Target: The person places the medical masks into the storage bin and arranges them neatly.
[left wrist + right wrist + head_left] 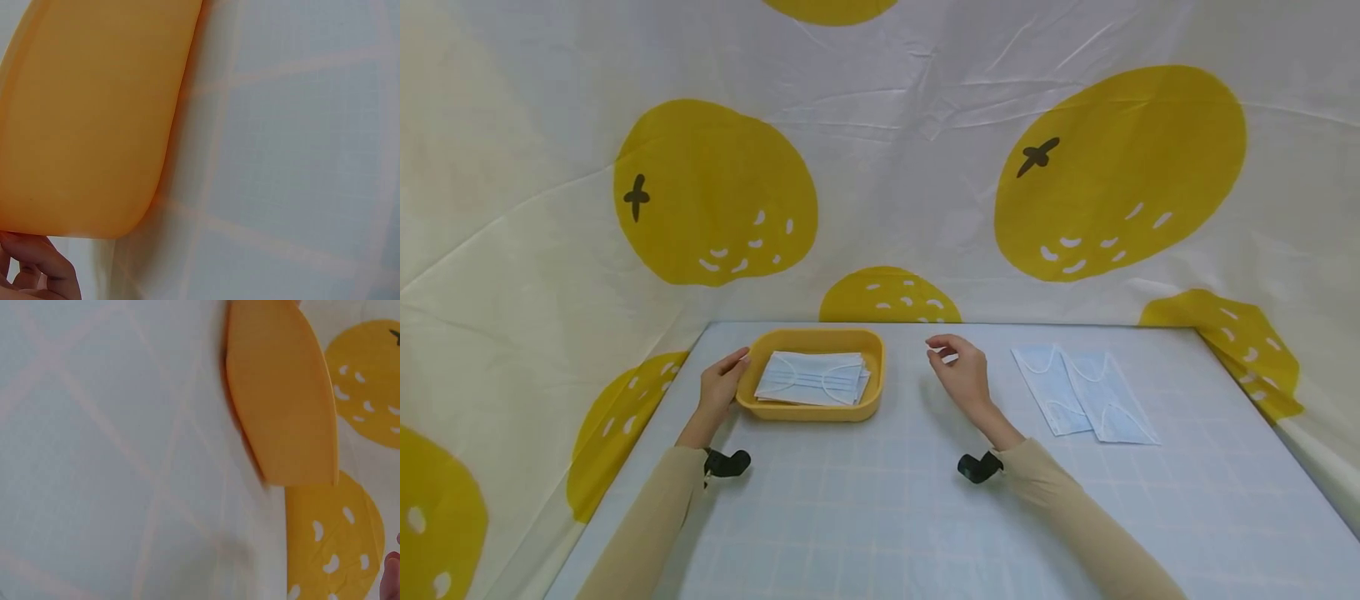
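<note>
A yellow plastic tub (808, 412) with rounded corners stands on the table at the back left. Inside lies a stack of light-blue face masks (811, 379) with white ear loops. My left hand (721, 385) holds the tub's left end at the rim; in the left wrist view its bent fingers (44, 265) meet the tub's end wall. To the right of the tub, my right hand (961, 371) hovers with loosely bent fingers and nothing in it. Two more face masks (1108, 396) lie partly overlapping on the table, right of that hand.
A pale-blue checked cloth (865, 517) covers the table. Behind it and along the sides hangs a white curtain (895, 183) printed with big yellow fruits. Black wrist straps with cameras (980, 467) sit on both wrists.
</note>
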Action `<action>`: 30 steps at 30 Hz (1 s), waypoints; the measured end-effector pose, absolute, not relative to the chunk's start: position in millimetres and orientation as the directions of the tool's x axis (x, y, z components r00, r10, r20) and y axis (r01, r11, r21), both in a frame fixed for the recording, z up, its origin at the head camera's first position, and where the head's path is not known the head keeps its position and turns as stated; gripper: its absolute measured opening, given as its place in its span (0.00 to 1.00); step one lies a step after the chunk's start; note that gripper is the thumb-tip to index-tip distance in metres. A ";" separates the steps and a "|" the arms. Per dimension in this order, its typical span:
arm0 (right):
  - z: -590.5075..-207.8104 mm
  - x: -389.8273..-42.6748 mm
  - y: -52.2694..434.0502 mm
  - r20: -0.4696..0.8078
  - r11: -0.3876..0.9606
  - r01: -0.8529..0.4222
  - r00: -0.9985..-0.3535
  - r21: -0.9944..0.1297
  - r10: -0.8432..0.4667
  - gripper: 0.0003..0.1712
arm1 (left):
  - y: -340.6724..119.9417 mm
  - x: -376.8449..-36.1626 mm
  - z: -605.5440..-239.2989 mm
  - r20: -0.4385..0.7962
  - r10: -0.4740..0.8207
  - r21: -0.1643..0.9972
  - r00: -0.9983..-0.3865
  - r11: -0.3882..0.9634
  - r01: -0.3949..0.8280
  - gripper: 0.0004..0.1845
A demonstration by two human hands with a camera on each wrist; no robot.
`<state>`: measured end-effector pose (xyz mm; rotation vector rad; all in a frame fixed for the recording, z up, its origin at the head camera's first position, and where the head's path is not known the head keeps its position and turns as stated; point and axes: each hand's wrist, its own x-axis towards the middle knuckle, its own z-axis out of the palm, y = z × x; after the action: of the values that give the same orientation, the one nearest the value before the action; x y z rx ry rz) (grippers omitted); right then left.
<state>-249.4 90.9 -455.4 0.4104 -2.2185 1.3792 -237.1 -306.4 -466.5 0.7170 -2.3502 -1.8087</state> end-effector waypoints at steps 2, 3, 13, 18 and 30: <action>-455.9 -249.0 97.5 0.557 0.449 -0.493 -0.831 -0.746 0.014 0.08 | -306.8 -236.3 -466.4 -0.210 -0.415 0.934 -0.885 0.183 -0.308 0.26; -456.1 -248.9 100.7 0.559 0.452 -0.492 -0.829 -0.744 0.018 0.08 | -306.8 -236.0 -466.3 -0.210 -0.415 0.935 -0.885 0.180 -0.306 0.26; -457.9 -245.1 132.9 0.580 0.480 -0.483 -0.811 -0.732 0.069 0.08 | -306.3 -237.3 -466.8 -0.218 -0.408 0.939 -0.887 0.159 -0.304 0.27; -457.7 -243.0 149.5 0.614 0.507 -0.495 -0.784 -0.706 0.090 0.09 | -306.4 -238.2 -467.9 -0.220 -0.414 0.938 -0.883 0.157 -0.308 0.26; -458.9 -231.5 195.7 0.550 0.583 -0.390 -0.826 -0.713 0.120 0.09 | -306.0 -237.6 -468.8 -0.207 -0.430 0.936 -0.879 0.174 -0.306 0.25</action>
<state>-231.5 195.7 -458.9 0.2141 -2.2568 1.2032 -237.6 -306.0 -468.8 0.7325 -2.3245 -1.8124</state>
